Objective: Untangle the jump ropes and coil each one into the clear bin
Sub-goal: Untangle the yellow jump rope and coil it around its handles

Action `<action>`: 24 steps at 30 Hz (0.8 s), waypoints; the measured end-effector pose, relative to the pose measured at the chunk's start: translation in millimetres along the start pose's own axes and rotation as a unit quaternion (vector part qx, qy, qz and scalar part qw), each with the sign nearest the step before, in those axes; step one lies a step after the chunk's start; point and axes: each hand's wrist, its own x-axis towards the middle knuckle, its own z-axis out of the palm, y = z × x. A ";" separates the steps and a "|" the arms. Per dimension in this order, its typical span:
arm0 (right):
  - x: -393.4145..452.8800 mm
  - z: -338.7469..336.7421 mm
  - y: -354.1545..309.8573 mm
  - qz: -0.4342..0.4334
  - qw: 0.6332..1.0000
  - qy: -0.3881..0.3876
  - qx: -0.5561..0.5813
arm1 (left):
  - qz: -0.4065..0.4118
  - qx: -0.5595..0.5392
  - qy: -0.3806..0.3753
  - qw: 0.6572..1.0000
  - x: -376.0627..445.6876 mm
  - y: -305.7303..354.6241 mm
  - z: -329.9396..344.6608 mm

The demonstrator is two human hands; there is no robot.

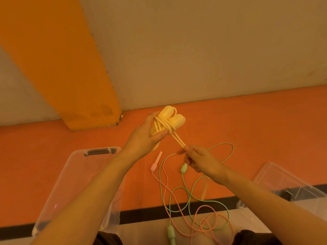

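Orange flooring (247,121) runs up to a pale wall (194,50) crossed by a broad orange-yellow slanted band (58,59), with a black stripe (150,216) cutting across the floor near you. Your left hand (145,138) is curled around the yellow jump rope (168,121), thumb pressed over its cord, which is wound several turns about the two rounded yellow handles held side by side. Your right hand (198,160) pinches the doubled tail of that yellow cord just below the bundle, drawing it taut between both hands. On the floor beneath them lie the thin pink jump rope (156,160) and the thin green jump rope (184,168), their cords looping over each other in a loose tangle; one green handle sits just under your right hand, another near the bottom edge. A clear plastic bin (70,174) rests under your left forearm, and a second clear plastic container (283,181) sits at the right, partly hidden by your right arm.
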 end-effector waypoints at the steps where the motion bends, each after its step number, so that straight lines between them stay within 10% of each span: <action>1: 0.7 0.4 -1.3 -0.008 1.000 0.018 0.009 | -0.006 -0.005 0.000 1.000 0.5 -0.2 -0.7; 24: 1.7 -7.1 -6.8 0.080 0.993 -0.065 -0.063 | -0.012 -0.034 -0.012 0.999 0.7 5.0 12.3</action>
